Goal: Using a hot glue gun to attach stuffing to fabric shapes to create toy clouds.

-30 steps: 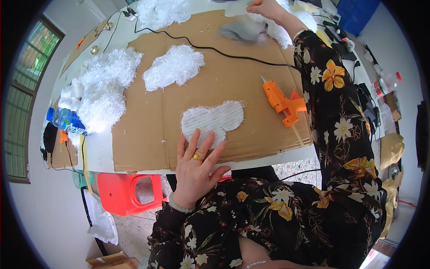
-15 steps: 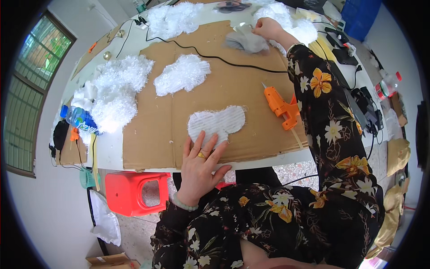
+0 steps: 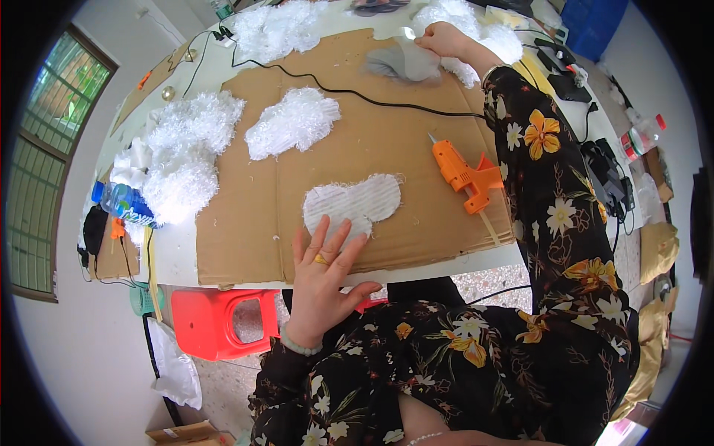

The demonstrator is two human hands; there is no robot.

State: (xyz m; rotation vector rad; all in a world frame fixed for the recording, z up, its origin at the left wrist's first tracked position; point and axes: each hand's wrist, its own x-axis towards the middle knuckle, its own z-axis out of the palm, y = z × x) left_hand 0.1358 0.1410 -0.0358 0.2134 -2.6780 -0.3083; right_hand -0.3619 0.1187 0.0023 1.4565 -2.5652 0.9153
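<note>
My left hand point(image 3: 325, 271) lies with its fingers spread on the near edge of a white fuzzy fabric piece point(image 3: 353, 202), ribbed side up and rounded at both ends. It rests on a big brown cardboard sheet point(image 3: 372, 149). At the sheet's far edge my right hand point(image 3: 445, 41) pinches a sheer grey piece of cloth or mesh point(image 3: 405, 63), blurred, with a pale strip at its top. A second white fuzzy piece point(image 3: 292, 123) lies farther left. Right of the near piece is an orange glue gun point(image 3: 467, 175) on its side, with a glue stick out of its back.
White fluffy heaps point(image 3: 182, 156) sit left and at the back. A black cable point(image 3: 349, 92) crosses the cardboard. A blue-capped bottle point(image 3: 125, 203) lies at the left edge; black adapters point(image 3: 611, 178) crowd the right edge. A red stool point(image 3: 223, 323) stands below the table.
The whole view has shifted slightly. The grey piece has changed shape under my right hand, its pale strip now more upright. My left hand stays at the fabric's near edge.
</note>
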